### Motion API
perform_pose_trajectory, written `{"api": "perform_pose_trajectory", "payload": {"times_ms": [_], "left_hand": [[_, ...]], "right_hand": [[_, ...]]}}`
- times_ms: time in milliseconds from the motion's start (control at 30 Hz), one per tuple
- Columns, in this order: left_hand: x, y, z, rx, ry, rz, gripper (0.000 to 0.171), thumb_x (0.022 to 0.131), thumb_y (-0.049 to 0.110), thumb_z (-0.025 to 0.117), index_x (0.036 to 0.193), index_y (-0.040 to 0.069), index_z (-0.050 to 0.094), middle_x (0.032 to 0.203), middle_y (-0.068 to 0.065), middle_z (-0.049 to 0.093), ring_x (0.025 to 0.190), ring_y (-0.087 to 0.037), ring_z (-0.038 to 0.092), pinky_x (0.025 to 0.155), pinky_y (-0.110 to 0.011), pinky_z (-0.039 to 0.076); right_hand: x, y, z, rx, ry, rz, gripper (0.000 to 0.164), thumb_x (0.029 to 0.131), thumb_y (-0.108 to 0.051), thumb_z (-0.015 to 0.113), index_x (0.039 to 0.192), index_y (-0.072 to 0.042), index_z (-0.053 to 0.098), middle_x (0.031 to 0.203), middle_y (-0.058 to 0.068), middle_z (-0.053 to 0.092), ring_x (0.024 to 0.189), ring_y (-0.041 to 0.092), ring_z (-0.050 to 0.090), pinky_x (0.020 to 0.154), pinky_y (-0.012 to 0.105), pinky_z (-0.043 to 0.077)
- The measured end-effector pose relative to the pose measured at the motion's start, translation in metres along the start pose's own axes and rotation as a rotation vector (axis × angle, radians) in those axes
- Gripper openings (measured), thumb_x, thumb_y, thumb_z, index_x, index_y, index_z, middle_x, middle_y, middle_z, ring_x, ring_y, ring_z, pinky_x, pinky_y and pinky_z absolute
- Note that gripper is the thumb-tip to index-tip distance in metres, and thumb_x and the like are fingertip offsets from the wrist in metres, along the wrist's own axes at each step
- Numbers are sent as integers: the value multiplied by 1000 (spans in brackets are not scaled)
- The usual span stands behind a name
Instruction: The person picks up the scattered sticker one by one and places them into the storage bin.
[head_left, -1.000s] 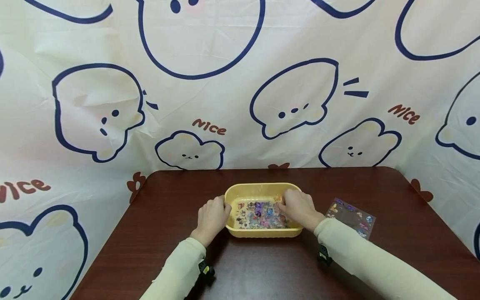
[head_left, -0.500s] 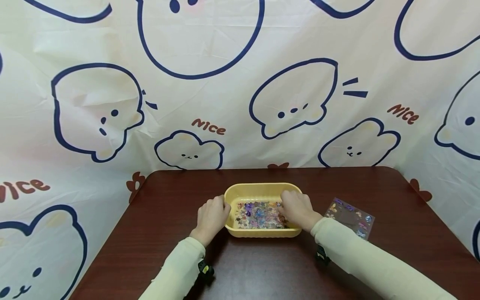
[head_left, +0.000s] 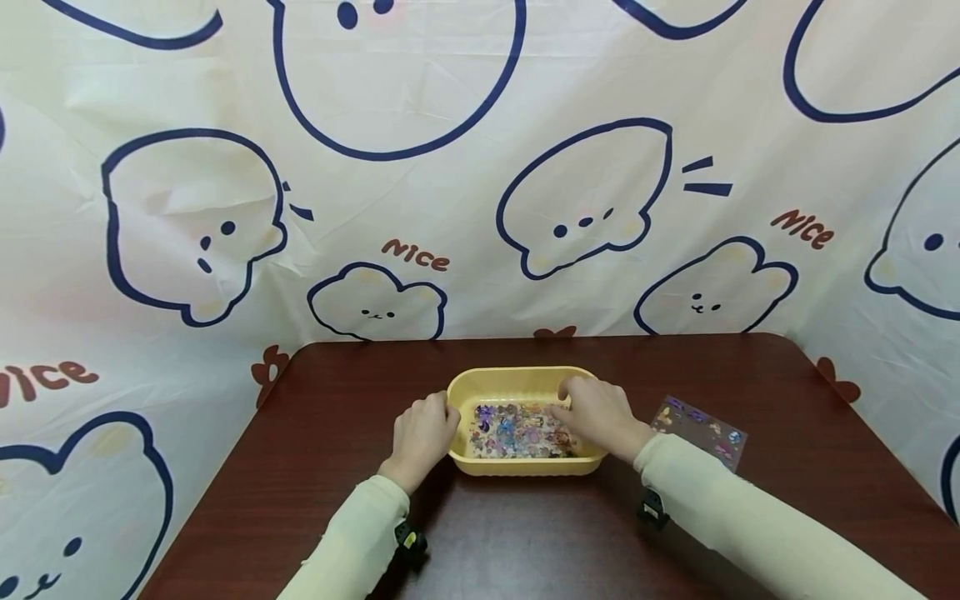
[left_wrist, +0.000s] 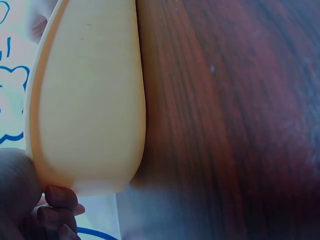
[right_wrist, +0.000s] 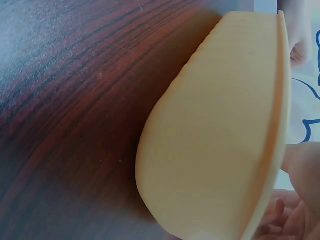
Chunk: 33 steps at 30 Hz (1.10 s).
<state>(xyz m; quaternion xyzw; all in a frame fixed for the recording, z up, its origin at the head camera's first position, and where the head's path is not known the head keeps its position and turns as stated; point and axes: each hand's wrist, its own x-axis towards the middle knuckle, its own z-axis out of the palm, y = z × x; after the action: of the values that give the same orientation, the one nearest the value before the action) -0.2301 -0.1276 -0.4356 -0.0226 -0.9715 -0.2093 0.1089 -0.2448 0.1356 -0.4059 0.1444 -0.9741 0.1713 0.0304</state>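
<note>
A yellow plastic basin stands on the table, with many small multicoloured pieces spread over its bottom. My left hand grips the basin's left rim; in the left wrist view its curled fingers show at the end of the basin. My right hand is over the basin's right end, thumb and forefinger apart. In the right wrist view the right hand is partly hidden behind the basin's rim, and I see nothing held in it.
A clear sheet with small coloured figures lies on the dark wooden table, right of the basin and partly under the right sleeve. A patterned cloth hangs behind the table.
The coloured pieces in the basin have shifted left, a purple one most plainly. My right thumb and forefinger have come apart. The left hand keeps its grip on the rim.
</note>
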Motion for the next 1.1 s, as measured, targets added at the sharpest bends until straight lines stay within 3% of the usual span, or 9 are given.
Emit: {"api": "perform_pose_trajectory", "payload": {"times_ms": [133,333,633,1100], "left_hand": [[0,0,1,-3,-2,-1,21,95,16,56,75,13,56,59,-2,51,50,-15,47,47,-31,34],[-1,0,2,5,9,2,22,95,16,56,73,13,55,59,-2,51,50,-16,48,47,-32,35],[-1,1,1,4,9,-5,18,95,17,57,78,12,59,59,-2,52,50,-16,48,47,-31,34],[-1,1,0,-14,2,-12,16,95,16,56,81,11,61,58,-2,51,50,-15,47,46,-30,34]], "right_hand": [[-2,0,-4,9,2,11,35,91,-39,71,105,-7,75,64,1,61,46,10,44,43,26,30],[-9,4,-8,9,16,9,37,92,-41,69,107,-7,73,56,-4,50,47,11,44,43,26,29],[-17,9,-18,-1,33,30,38,92,-44,68,107,-9,72,68,-3,66,55,9,55,46,28,41],[-29,20,-30,-4,45,53,32,93,-40,68,104,-10,71,72,-2,65,58,11,53,50,28,40]]}}
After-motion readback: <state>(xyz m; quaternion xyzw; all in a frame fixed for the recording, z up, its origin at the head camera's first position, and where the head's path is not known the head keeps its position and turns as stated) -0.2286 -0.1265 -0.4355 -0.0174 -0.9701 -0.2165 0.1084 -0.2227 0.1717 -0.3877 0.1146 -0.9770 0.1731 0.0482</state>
